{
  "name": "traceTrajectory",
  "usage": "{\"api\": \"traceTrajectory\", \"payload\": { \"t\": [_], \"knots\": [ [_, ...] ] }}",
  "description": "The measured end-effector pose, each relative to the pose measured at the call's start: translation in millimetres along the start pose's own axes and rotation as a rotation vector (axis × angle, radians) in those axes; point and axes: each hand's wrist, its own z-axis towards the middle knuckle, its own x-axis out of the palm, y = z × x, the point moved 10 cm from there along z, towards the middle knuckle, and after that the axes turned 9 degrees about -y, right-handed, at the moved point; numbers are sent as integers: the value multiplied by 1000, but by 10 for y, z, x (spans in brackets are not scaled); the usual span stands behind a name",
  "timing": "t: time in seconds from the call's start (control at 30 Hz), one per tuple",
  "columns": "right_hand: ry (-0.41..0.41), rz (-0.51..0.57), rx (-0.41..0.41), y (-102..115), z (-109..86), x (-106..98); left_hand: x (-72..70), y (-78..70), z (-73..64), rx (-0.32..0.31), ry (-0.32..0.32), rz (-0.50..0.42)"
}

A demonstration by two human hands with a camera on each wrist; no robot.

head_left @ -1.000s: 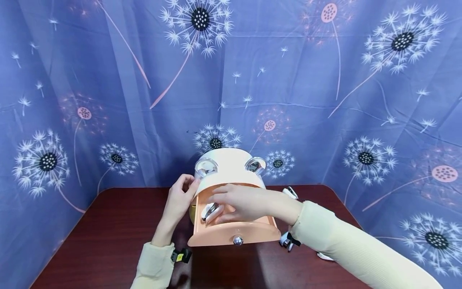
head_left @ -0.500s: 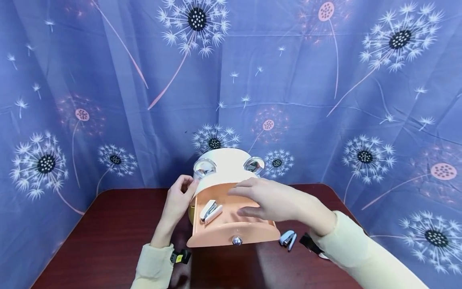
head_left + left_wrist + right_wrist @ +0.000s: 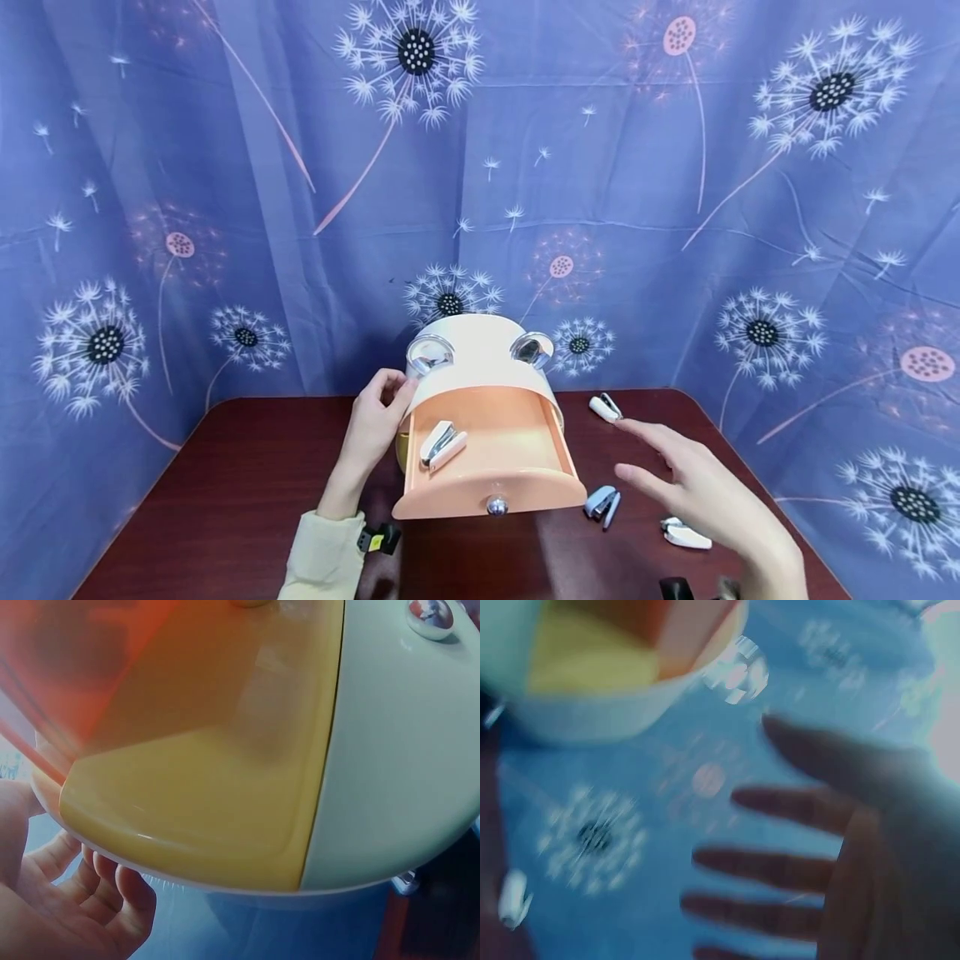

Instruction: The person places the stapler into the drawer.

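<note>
A rounded white storage box (image 3: pixel 476 333) stands on the table with its peach drawer (image 3: pixel 517 433) pulled out. Inside the drawer, on its left side, lies a white stapler (image 3: pixel 444 447). My left hand (image 3: pixel 377 421) grips the box's left edge, its curled fingers against the white side in the left wrist view. My right hand (image 3: pixel 697 487) hovers over the right of the table, fingers spread and holding nothing. Around it lie a light blue stapler (image 3: pixel 602 506), a white stapler (image 3: pixel 686 534) and another white stapler (image 3: pixel 604 407) farther back, close to the fingertips in the head view.
Two shiny round pieces (image 3: pixel 532 348) sit on top of the box. A yellow drawer front (image 3: pixel 202 802) and a pale green one (image 3: pixel 397 765) fill the box's lower face. The dark red table (image 3: pixel 225 492) meets a blue dandelion curtain (image 3: pixel 360 275) behind.
My right hand has let go of the white stapler in the drawer, lifted out and swung right over the table. The left hand stays at the box.
</note>
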Motion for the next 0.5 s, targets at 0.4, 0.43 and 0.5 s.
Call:
{"api": "traceTrajectory", "payload": {
  "t": [0.4,0.43,0.5],
  "knots": [
    [126,-50,401,-1284,-499,339,25,13,4,2,0,-28],
    [134,-53,415,-1354,-550,376,21,14,2,2,-3,-24],
    [158,-50,441,-1480,-659,453,14,14,-2,0,-7,-22]
  ]
}}
